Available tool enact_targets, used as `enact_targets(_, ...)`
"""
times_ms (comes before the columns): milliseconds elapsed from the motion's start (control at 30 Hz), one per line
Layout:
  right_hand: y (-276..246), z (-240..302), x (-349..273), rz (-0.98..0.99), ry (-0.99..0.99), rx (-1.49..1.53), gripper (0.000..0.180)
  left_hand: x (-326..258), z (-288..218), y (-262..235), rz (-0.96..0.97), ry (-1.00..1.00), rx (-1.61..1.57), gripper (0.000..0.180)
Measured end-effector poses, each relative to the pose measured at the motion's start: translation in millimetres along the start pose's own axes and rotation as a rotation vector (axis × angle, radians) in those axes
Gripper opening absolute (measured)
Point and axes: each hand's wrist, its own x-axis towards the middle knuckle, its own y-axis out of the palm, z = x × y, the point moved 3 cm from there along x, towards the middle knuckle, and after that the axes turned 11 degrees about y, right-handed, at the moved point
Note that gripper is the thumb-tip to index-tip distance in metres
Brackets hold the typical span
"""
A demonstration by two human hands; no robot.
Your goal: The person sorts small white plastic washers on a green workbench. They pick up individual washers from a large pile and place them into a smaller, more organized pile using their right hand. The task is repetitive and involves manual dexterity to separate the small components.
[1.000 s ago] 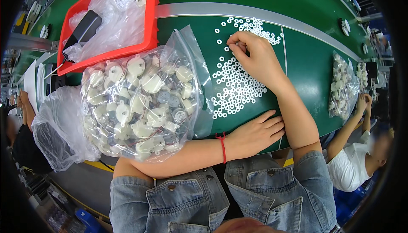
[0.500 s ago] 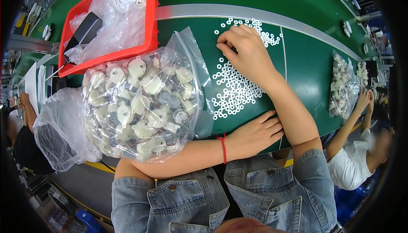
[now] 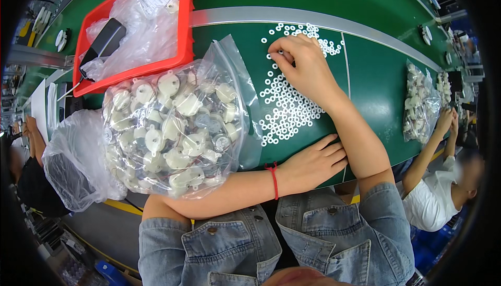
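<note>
Many small white ring washers [image 3: 292, 109] lie spread on the green table, with a second cluster [image 3: 330, 47] of them farther off. Between these two groups is my right hand [image 3: 305, 67], palm down, thumb and forefinger curled together in a pinch. A white washer [image 3: 281, 52] shows at those fingers; the fingertips partly hide how it is held. My left hand [image 3: 313, 167], a red cord at its wrist, rests flat at the near table edge with fingers stretched out and nothing in it. My left forearm lies against a clear bag of white motor-like parts [image 3: 172, 129].
A red bin [image 3: 186, 25] at the far left holds crumpled clear plastic, a paper slip and a black adapter [image 3: 107, 38]. An empty-looking clear bag [image 3: 78, 155] hangs left. A metal strip [image 3: 250, 15] crosses the table. Co-workers sit at both sides, another parts bag [image 3: 417, 103] at right.
My right hand has shifted very slightly, and a white washer now shows between its thumb and forefinger. My left hand stays in place.
</note>
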Motion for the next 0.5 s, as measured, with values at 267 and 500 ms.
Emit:
enact_targets(267, -24.3, -12.6, 2.7, -0.126, -0.006, -0.019, 0.006, -1.4, 0.4, 2.8, 0.017, -0.005, 0.007, 0.046)
enact_targets(500, -22.3, -11.5, -5.9, -0.062, -0.024, -0.093, 0.003, -0.8, -0.4, 2.0, 0.031, -0.008, 0.008, 0.045)
